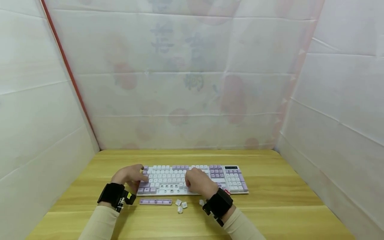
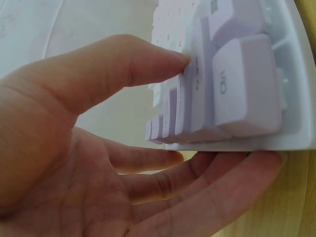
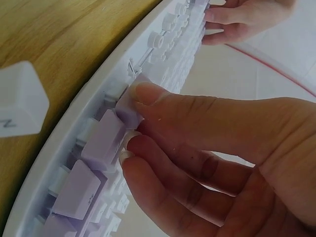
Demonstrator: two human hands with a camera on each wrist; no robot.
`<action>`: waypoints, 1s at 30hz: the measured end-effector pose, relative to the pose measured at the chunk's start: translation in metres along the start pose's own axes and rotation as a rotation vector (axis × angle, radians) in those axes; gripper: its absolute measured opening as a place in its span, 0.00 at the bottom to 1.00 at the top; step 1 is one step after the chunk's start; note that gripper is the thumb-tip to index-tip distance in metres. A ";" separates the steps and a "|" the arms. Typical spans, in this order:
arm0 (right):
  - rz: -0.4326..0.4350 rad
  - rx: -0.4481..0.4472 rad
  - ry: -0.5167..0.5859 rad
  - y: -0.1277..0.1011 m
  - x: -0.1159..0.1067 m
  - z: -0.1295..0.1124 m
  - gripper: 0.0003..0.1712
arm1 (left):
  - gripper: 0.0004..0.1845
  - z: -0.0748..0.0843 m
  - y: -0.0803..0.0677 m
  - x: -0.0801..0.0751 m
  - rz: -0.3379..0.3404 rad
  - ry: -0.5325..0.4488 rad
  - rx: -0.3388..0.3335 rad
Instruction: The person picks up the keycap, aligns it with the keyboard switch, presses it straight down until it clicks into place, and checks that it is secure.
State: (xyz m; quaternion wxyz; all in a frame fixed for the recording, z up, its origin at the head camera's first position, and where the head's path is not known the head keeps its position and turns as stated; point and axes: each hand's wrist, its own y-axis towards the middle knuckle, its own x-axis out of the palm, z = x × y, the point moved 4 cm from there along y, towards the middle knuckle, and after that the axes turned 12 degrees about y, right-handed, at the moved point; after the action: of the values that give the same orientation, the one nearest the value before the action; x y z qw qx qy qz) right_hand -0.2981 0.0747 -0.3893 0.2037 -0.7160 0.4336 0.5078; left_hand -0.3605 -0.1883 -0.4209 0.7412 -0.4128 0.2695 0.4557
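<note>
Keycap (image 3: 129,109) in right hand (image 3: 197,148), keyboard's (image 1: 192,180) front edge

Loose keycap (image 3: 19,101) reads "N"; keyboard's (image 2: 296,74) corner key legend looks like "Ctrl" (blurry, sideways)

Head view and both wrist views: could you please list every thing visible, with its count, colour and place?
keyboard: one, white with lilac keys, middle of the table.
space bar keycap: one, lilac, lying loose in front of the keyboard, left side.
small loose keycaps: about four, white, in front of the keyboard.
lilac keycap: one, bottom row, pinched by the right hand.
table: one, light wood.
sheeting: white, translucent, on three sides.
left hand: holds the keyboard's left end, thumb on keys.
right hand: pinches the lilac keycap.
</note>
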 end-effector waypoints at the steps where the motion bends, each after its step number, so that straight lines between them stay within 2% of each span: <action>1: -0.003 0.003 0.000 0.000 0.000 0.000 0.14 | 0.43 0.000 0.000 0.000 0.000 0.001 0.002; 15: -0.021 0.063 -0.016 0.003 0.005 0.001 0.14 | 0.43 0.001 0.000 0.001 -0.015 -0.005 0.003; 24: -0.027 0.067 -0.014 0.007 0.007 -0.004 0.13 | 0.43 -0.006 -0.005 -0.001 0.008 -0.006 -0.006; 30: -0.013 0.060 -0.008 0.002 0.005 0.001 0.12 | 0.42 0.000 -0.001 0.002 0.010 -0.004 0.008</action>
State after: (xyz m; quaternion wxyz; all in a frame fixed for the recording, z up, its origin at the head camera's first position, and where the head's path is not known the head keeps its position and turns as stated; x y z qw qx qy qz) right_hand -0.2995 0.0724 -0.3937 0.2302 -0.7104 0.4431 0.4960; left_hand -0.3591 -0.1880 -0.4220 0.7411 -0.4073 0.2721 0.4591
